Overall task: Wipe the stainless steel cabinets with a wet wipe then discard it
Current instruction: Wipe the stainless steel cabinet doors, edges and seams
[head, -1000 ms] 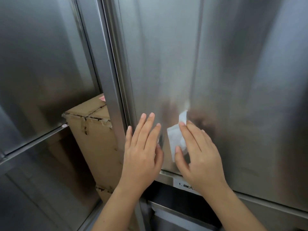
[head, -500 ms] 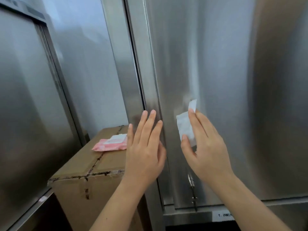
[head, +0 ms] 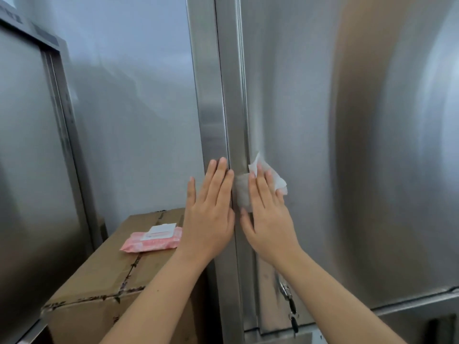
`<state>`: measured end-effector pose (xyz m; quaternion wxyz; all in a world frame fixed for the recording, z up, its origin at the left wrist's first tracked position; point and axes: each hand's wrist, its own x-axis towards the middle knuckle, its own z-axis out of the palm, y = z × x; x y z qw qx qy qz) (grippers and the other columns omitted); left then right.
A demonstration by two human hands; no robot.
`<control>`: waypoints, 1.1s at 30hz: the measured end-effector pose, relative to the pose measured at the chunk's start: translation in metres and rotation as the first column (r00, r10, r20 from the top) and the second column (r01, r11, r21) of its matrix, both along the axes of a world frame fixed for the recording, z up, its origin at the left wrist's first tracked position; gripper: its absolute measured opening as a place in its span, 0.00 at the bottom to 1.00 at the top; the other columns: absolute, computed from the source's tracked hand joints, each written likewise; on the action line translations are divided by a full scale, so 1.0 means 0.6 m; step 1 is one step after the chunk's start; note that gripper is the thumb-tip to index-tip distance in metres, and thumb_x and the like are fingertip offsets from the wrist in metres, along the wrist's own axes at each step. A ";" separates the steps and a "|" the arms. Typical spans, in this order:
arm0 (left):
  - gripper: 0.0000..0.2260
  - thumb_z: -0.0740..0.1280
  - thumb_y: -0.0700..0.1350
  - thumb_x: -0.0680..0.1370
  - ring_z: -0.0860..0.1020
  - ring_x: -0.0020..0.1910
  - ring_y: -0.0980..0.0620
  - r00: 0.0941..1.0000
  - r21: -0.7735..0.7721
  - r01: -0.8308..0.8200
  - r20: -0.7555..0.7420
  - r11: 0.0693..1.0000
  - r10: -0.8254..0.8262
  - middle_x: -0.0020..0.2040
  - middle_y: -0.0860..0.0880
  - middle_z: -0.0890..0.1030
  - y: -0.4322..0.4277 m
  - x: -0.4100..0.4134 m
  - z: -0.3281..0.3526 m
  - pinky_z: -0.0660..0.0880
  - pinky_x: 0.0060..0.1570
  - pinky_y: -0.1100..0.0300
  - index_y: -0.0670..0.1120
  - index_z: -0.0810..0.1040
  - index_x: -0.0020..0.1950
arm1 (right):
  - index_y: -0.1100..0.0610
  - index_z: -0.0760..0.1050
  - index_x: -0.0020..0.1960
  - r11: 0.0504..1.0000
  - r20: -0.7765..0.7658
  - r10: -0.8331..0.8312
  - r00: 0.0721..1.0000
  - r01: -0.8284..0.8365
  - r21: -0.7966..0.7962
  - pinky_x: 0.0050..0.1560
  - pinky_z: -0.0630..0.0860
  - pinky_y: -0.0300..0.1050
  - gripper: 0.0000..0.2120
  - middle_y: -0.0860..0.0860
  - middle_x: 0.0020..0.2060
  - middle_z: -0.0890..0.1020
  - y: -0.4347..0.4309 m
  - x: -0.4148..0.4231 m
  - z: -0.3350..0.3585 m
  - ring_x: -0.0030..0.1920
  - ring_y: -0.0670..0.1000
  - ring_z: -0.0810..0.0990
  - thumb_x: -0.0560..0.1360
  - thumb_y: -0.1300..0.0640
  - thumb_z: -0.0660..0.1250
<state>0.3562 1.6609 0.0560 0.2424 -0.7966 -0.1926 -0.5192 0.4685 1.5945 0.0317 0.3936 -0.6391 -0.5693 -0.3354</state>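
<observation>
The white wet wipe [head: 277,176] lies flat on the left edge of the brushed stainless steel cabinet door [head: 347,145], right at the seam where the door meets the vertical steel post [head: 213,95]. The right hand [head: 269,224] covers it. Its grip is wide and flat, with straight fingers [head: 260,184] pressing the wipe to the metal rather than curling round it. White corners stick out above and to the right of the fingertips, and a shaded part tucks left into the seam.

The seam runs straight up and down, and most of the door lies up and to the right of the wipe, so I judge the coming stroke follows that edge or sweeps right across the panel.

The left hand [head: 211,214] is just beside the right, on the other side of the seam. Its grip is also wide, palm flat on the post and holding nothing. It appears to be bracing.

A pink soft pack of wipes [head: 154,240] with a white flap label rests on the brown cardboard box [head: 104,276] to the left. Its print is too blurred to read. A dark strip [head: 12,18] on top of the steel cabinet on the left [head: 24,170] carries writing, also illegible. A small padlock [head: 285,291] hangs low on the door edge, and no brand can be made out on it.
</observation>
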 end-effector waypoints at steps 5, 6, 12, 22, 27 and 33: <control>0.24 0.53 0.41 0.75 0.60 0.73 0.44 0.999 0.094 -0.007 -0.046 0.996 0.011 0.73 0.42 0.63 0.024 -0.001 0.014 0.54 0.68 0.41 0.39 0.66 0.71 | 0.60 0.51 0.75 0.995 0.115 -0.104 0.988 0.103 0.012 0.71 0.48 0.58 0.30 0.58 0.74 0.50 0.018 0.022 0.016 0.74 0.59 0.48 0.76 0.53 0.55; 0.24 0.53 0.42 0.75 0.60 0.73 0.45 0.999 0.106 -0.008 -0.044 0.994 0.012 0.73 0.43 0.63 0.028 0.000 0.021 0.54 0.68 0.42 0.40 0.66 0.71 | 0.60 0.54 0.75 0.991 0.149 -0.133 0.980 0.131 0.025 0.70 0.50 0.59 0.29 0.58 0.74 0.51 0.021 0.025 0.025 0.74 0.60 0.50 0.76 0.52 0.54; 0.24 0.54 0.41 0.75 0.62 0.72 0.45 1.000 0.198 0.002 0.008 0.980 -0.004 0.72 0.42 0.64 0.044 0.014 0.074 0.52 0.69 0.43 0.39 0.67 0.71 | 0.60 0.57 0.74 0.981 0.280 -0.179 0.943 0.148 0.127 0.69 0.53 0.62 0.32 0.58 0.73 0.52 0.038 0.049 0.112 0.73 0.61 0.50 0.74 0.56 0.65; 0.25 0.52 0.43 0.75 0.58 0.72 0.46 0.989 0.192 0.026 0.140 0.981 -0.053 0.73 0.42 0.63 0.053 0.030 0.196 0.51 0.69 0.42 0.39 0.64 0.72 | 0.59 0.49 0.76 0.966 0.319 -0.243 0.916 0.199 0.165 0.72 0.40 0.58 0.29 0.56 0.73 0.41 0.060 0.054 0.268 0.73 0.58 0.37 0.78 0.53 0.54; 0.25 0.51 0.44 0.75 0.58 0.72 0.44 0.987 0.218 0.017 0.152 0.976 -0.051 0.72 0.41 0.64 0.050 0.040 0.269 0.52 0.66 0.40 0.38 0.66 0.71 | 0.59 0.43 0.76 0.956 0.330 -0.274 0.903 0.219 0.193 0.70 0.32 0.52 0.28 0.56 0.74 0.39 0.070 0.053 0.345 0.74 0.55 0.34 0.80 0.53 0.50; 0.29 0.46 0.47 0.74 0.52 0.73 0.48 0.984 0.220 0.004 0.174 0.976 -0.043 0.74 0.43 0.61 0.053 0.049 0.355 0.51 0.68 0.41 0.38 0.63 0.72 | 0.60 0.46 0.76 0.950 0.361 -0.280 0.889 0.201 0.241 0.70 0.32 0.51 0.27 0.59 0.74 0.40 0.071 0.057 0.422 0.74 0.57 0.36 0.80 0.55 0.51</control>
